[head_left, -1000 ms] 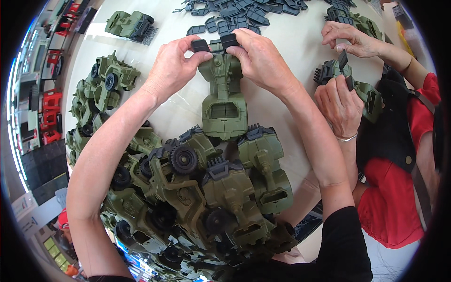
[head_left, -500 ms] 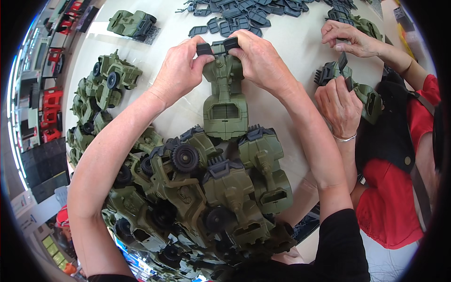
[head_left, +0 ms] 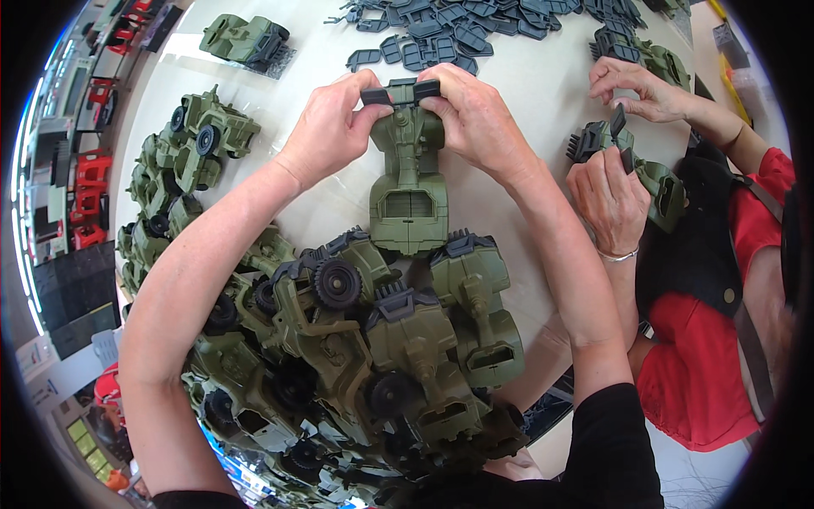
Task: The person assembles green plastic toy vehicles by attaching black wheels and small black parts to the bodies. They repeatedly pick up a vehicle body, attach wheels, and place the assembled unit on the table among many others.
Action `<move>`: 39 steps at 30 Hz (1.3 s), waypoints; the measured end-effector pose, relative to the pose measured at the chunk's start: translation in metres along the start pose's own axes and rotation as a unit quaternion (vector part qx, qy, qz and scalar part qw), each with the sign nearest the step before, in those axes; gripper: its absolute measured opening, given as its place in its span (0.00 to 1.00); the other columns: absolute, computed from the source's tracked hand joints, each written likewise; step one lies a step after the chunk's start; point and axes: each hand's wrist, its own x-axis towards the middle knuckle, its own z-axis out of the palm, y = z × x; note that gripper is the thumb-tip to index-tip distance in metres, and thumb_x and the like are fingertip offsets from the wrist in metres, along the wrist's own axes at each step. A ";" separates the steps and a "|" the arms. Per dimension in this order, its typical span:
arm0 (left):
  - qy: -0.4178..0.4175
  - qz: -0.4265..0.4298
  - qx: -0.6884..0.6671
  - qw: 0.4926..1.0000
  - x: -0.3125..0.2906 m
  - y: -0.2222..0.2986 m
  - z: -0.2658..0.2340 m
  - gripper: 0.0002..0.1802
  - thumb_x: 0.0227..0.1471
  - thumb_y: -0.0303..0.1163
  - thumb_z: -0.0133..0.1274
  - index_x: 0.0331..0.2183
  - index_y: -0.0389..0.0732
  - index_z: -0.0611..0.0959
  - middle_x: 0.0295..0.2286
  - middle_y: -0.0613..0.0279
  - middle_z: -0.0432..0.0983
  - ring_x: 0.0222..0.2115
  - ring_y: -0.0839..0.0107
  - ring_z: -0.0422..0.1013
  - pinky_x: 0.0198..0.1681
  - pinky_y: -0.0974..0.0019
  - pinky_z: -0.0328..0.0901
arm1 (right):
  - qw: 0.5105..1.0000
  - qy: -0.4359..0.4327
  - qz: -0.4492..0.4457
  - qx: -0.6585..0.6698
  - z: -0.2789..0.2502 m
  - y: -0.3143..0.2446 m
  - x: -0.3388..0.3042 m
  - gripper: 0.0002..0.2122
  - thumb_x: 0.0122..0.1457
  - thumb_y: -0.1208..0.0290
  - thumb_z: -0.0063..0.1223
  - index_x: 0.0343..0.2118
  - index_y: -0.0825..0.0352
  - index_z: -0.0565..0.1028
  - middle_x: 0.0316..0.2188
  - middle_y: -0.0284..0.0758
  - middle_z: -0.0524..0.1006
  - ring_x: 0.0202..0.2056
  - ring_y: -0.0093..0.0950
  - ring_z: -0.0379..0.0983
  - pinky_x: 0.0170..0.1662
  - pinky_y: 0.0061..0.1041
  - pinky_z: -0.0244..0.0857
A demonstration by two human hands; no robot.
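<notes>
An olive-green plastic toy military vehicle body [head_left: 409,188] lies on the table in front of me, underside up. At its far end, my left hand [head_left: 333,127] pinches a small dark plastic panel [head_left: 376,96] between thumb and fingers. Opposite it, my right hand [head_left: 476,123] grips a second dark panel [head_left: 426,88] the same way. Both panels sit against a dark grey end piece [head_left: 401,91] on the vehicle. Whether they are joined to it I cannot tell; my fingers cover their outer ends.
Olive toy vehicles with black wheels [head_left: 337,283] are heaped nearest me and along the left. Loose dark panels [head_left: 449,38] lie at the far edge. One green vehicle [head_left: 242,41] stands far left. At right, a co-worker's hands [head_left: 612,199] work on another vehicle [head_left: 661,191].
The left panel now lies flatter, nearly level with the right one. My hands stay at the vehicle's far end, and the whole view has shifted slightly.
</notes>
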 end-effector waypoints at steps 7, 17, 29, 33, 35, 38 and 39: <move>-0.010 0.014 -0.009 1.000 0.001 -0.004 -0.004 0.05 0.50 0.22 0.50 0.33 0.37 0.74 0.21 0.58 0.72 0.15 0.74 0.63 0.19 0.71 0.59 | 0.999 -0.019 0.022 -0.021 -0.003 -0.011 0.006 0.05 0.50 0.81 0.49 0.29 0.73 0.67 0.29 0.44 0.70 0.36 0.44 0.67 0.40 0.37 0.61; 0.001 0.003 -0.007 1.000 -0.004 -0.006 0.002 0.06 0.48 0.21 0.50 0.33 0.37 0.73 0.28 0.54 0.73 0.20 0.66 0.68 0.24 0.68 0.63 | 0.998 -0.051 0.030 -0.033 -0.007 -0.009 0.008 0.06 0.51 0.82 0.48 0.34 0.73 0.69 0.31 0.42 0.71 0.33 0.42 0.68 0.37 0.32 0.62; 0.075 0.010 -0.046 0.996 -0.009 -0.010 0.017 0.07 0.48 0.18 0.49 0.32 0.37 0.73 0.31 0.56 0.71 0.33 0.65 0.70 0.31 0.68 0.67 | 0.997 -0.045 0.055 -0.005 -0.004 -0.012 0.006 0.05 0.51 0.80 0.48 0.31 0.72 0.68 0.28 0.44 0.69 0.33 0.44 0.67 0.35 0.36 0.61; 0.028 0.000 -0.041 0.999 -0.007 -0.007 0.010 0.07 0.47 0.18 0.50 0.32 0.36 0.73 0.31 0.55 0.70 0.30 0.64 0.70 0.31 0.67 0.67 | 0.998 -0.051 0.045 0.006 -0.006 -0.008 0.004 0.07 0.52 0.82 0.47 0.35 0.72 0.70 0.31 0.41 0.71 0.31 0.38 0.68 0.35 0.28 0.63; 0.025 -0.004 -0.041 0.999 -0.006 -0.005 0.010 0.07 0.47 0.18 0.50 0.32 0.36 0.73 0.31 0.54 0.70 0.28 0.64 0.69 0.30 0.67 0.67 | 0.998 -0.058 0.031 -0.009 -0.007 -0.006 0.005 0.09 0.52 0.83 0.47 0.37 0.72 0.71 0.32 0.41 0.73 0.32 0.36 0.70 0.37 0.25 0.64; 0.018 -0.010 -0.029 0.999 -0.007 -0.003 0.008 0.07 0.47 0.19 0.50 0.32 0.37 0.73 0.31 0.54 0.70 0.25 0.64 0.69 0.28 0.67 0.66 | 0.998 -0.054 0.019 0.001 -0.007 -0.006 0.005 0.08 0.52 0.83 0.47 0.36 0.73 0.71 0.32 0.41 0.73 0.32 0.37 0.70 0.38 0.26 0.64; 0.014 -0.014 -0.026 0.999 -0.006 -0.001 0.005 0.07 0.47 0.19 0.50 0.32 0.37 0.73 0.30 0.54 0.70 0.25 0.65 0.68 0.27 0.67 0.65 | 0.999 -0.048 0.016 0.011 -0.007 -0.006 0.004 0.07 0.51 0.83 0.47 0.35 0.72 0.70 0.31 0.41 0.72 0.32 0.39 0.69 0.37 0.29 0.63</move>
